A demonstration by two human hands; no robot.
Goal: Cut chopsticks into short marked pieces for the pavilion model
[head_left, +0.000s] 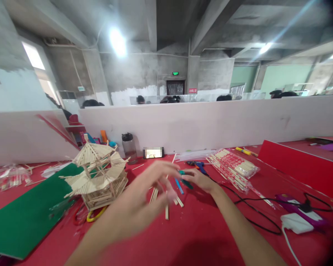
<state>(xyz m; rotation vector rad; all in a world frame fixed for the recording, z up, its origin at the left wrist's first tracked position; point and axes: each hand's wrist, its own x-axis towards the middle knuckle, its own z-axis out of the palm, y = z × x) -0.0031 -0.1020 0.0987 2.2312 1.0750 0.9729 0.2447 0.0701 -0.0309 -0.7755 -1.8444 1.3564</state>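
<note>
My left hand (148, 197) is raised over the red table, blurred by motion, its fingers curved and apart from the thumb with nothing visible between them. Just to its right, my right hand (199, 180) has its fingers closed around a small teal-handled tool (187, 184), whose working end I cannot make out. Loose wooden sticks (167, 212) lie below and behind my left hand, partly hidden by it. A blue strip (179, 186) lies between the hands. Left of my left hand stands a two-tiered pavilion model (100, 175) built of wooden sticks.
A green board (30, 210) lies at the left. Behind stand a water bottle (129, 147) and a phone (153, 152). To the right are a blue glue gun (201, 167), bagged sticks (233, 168), a black cable (255, 220), a white adapter (296, 222) and a purple power strip (318, 220).
</note>
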